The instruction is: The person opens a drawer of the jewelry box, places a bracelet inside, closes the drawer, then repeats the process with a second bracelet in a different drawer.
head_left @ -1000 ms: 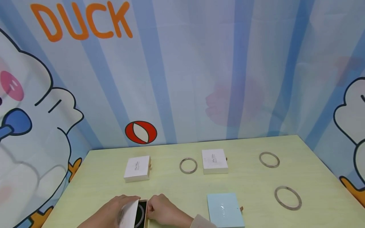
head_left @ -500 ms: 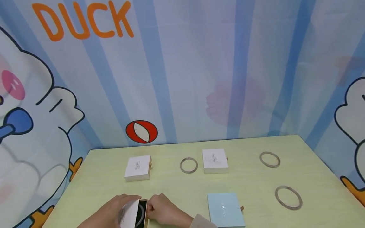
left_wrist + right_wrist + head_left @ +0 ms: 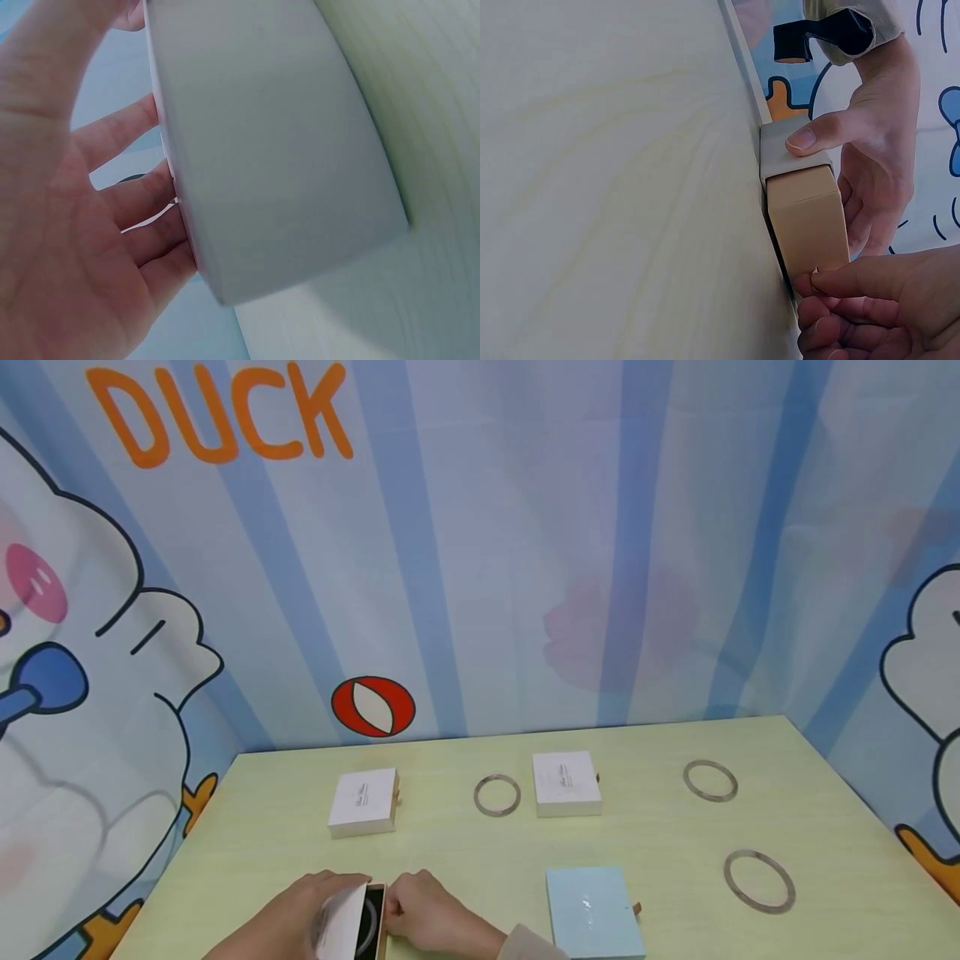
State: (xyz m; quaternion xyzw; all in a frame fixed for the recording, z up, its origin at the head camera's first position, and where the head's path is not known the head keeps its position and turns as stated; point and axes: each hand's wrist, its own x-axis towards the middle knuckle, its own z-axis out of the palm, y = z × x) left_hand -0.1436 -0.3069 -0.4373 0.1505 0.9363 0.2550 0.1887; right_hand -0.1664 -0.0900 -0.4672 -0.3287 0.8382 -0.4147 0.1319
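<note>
A white drawer-style jewelry box [image 3: 341, 927] stands at the table's near edge in the head view. My left hand [image 3: 296, 914] grips its sleeve, thumb on one face and fingers on the opposite one. The tan drawer [image 3: 810, 221] sticks partly out of the sleeve. A pale bangle [image 3: 373, 925] lies on the drawer's dark lining, partly covered by the sleeve. My right hand [image 3: 885, 304] pinches a small tab at the drawer's end between thumb and index finger, other fingers curled. In the left wrist view the sleeve's plain side [image 3: 277, 157] fills the middle.
Two white boxes, one left [image 3: 362, 803] and one center [image 3: 566, 785], stand toward the back. A light blue box [image 3: 595, 912] lies right of my hands. Loose bangles lie between the white boxes [image 3: 476, 795], far right [image 3: 686, 777] and near right [image 3: 759, 907]. A printed curtain [image 3: 510, 568] stands behind.
</note>
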